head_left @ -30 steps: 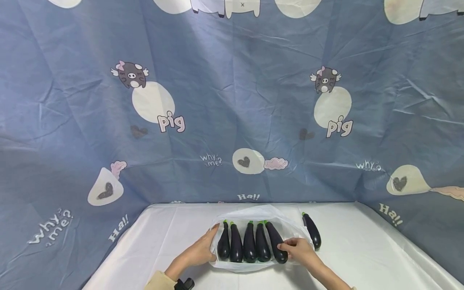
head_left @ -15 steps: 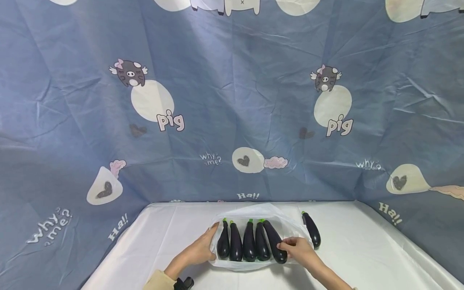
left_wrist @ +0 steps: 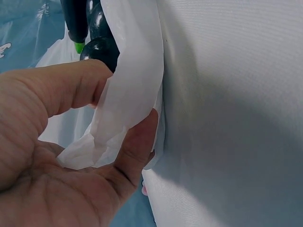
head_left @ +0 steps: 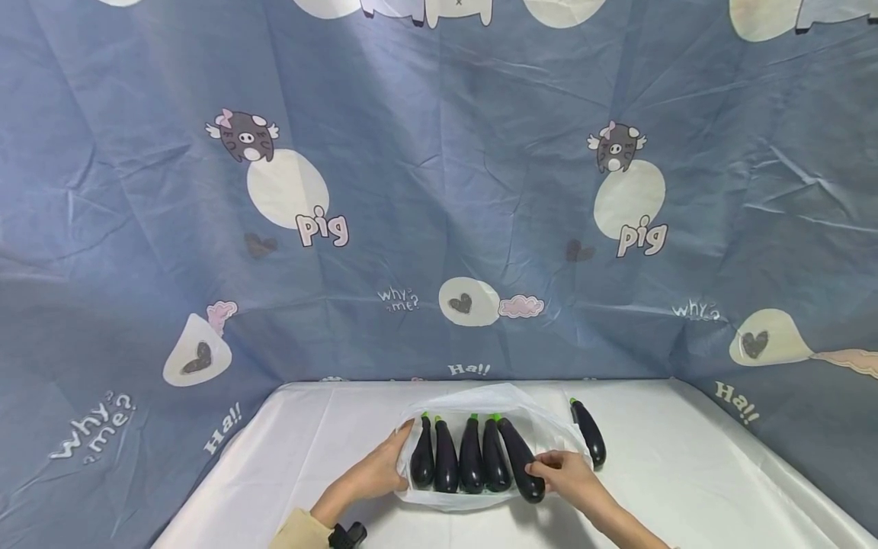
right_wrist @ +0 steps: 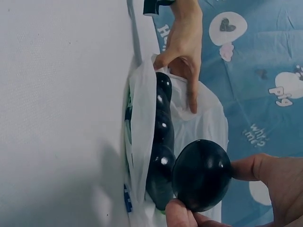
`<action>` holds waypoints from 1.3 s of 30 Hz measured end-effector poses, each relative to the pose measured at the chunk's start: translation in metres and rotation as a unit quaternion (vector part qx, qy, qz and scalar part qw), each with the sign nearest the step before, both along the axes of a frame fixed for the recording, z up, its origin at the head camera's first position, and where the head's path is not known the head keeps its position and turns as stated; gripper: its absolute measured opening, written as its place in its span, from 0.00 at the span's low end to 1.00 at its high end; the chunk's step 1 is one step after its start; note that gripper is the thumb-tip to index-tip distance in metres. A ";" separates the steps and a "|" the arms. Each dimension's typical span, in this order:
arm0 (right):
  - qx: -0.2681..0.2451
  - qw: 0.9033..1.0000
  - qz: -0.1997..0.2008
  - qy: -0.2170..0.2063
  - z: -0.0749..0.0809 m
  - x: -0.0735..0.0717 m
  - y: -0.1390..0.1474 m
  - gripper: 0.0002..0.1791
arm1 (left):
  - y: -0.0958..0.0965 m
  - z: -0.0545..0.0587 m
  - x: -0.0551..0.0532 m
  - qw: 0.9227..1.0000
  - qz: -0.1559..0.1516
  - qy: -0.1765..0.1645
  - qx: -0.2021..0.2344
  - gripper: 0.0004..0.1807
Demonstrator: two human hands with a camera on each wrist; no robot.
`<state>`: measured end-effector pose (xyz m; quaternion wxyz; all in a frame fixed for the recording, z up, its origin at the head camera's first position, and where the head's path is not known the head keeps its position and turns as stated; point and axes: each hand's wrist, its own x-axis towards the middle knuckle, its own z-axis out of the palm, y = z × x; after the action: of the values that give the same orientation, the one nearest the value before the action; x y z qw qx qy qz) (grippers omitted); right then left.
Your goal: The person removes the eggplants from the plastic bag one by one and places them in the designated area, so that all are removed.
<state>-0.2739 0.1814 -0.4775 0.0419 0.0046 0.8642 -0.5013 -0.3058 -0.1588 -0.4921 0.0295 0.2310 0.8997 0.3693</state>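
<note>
Several dark eggplants [head_left: 471, 457] with green stems lie side by side inside a white plastic bag [head_left: 439, 499], its mouth facing the person. At the bag's left side, my left hand [head_left: 380, 469] holds the edge, thumb and fingers spread; the film [left_wrist: 130, 61] passes between them in the left wrist view. My right hand [head_left: 565, 474] pinches the thick end of the rightmost eggplant [head_left: 520, 457], seen end-on as a round dark eggplant [right_wrist: 202, 175] in the right wrist view. That eggplant lies at a slant, stem inside the bag, thick end past the front rim.
One more eggplant [head_left: 588, 435] lies on the white-covered table [head_left: 658, 473], just right of the bag. Behind the table hangs a blue printed cloth [head_left: 473, 229], which also rises at both sides. A black band [head_left: 347, 536] is on the left wrist.
The rightmost eggplant's stem end has shifted slightly left, and its thick end reaches a little farther toward the person. Both hands keep their hold, and the head view has tilted slightly.
</note>
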 end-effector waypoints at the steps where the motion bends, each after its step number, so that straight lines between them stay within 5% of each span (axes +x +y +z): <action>1: -0.001 1.000 0.001 0.001 0.000 0.000 0.000 0.24 | 0.000 0.000 0.000 1.000 -0.001 0.000 0.000 0.60; 11: 0.027 1.000 -0.005 -0.001 0.012 0.003 0.004 0.25 | 0.000 0.001 0.000 1.000 -0.003 -0.002 0.006 0.61; 39: 0.008 1.000 -0.029 0.006 0.047 0.002 0.039 0.33 | -0.001 -0.002 0.000 1.000 0.007 0.000 -0.001 0.60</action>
<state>-0.2717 0.2208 -0.4305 0.0221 0.0271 0.8681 -0.4952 -0.3055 -0.1596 -0.4937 0.0277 0.2248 0.9015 0.3687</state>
